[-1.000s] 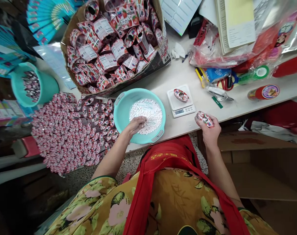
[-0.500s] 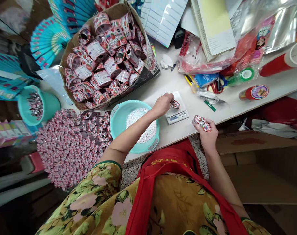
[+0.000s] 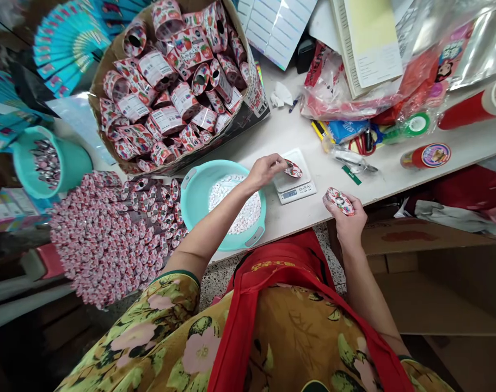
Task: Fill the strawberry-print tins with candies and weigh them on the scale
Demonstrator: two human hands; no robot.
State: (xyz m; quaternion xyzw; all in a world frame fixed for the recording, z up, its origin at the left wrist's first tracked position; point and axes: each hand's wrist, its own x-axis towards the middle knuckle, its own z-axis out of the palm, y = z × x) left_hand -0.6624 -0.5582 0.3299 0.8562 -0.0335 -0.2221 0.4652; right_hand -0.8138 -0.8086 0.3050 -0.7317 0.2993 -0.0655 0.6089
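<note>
Closest in: red apron [image 3: 286, 261] over a flowered shirt [image 3: 204, 348], against the table's [image 3: 337, 147] near edge. An open cardboard box [image 3: 447, 294] lies below that edge, to the right.

Right hand [image 3: 351, 220] just off the near edge. Grip closed, fingers and thumb round the sides of a printed oval pack [image 3: 340, 201], hole facing up.

Teal basin [image 3: 193, 204] at the near edge, white tablets [image 3: 248, 213] inside, partly hidden by the left forearm. To its right, also toward the near edge, a white scale [image 3: 302, 160] with a lit display. A second oval pack [image 3: 293, 169] lies on its plate.

Left hand [image 3: 267, 171] reaches over the basin to that pack. Grip nearly closed, fingertips at the pack's hole; cannot tell whether anything is pinched between them.

Left of basin: a broad spread of similar packs [image 3: 109, 234], standing close together. Right of scale: green strip [image 3: 351, 175], cutter [image 3: 319, 129], tape roll [image 3: 417, 124], a lidded jar [image 3: 433, 155] lying on its side; farther right, a red cup [image 3: 462, 111].

Farther out: worn carton [image 3: 253, 90] heaped with printed sleeves [image 3: 166, 120]; teal bucket [image 3: 76, 163] of wrapped pieces on its left. Toward the far edge, crumpled tissue [image 3: 281, 95], plastic bags [image 3: 333, 100], stacked paper pads [image 3: 372, 46]. Blue fans [image 3: 66, 51] beyond, upper left.
</note>
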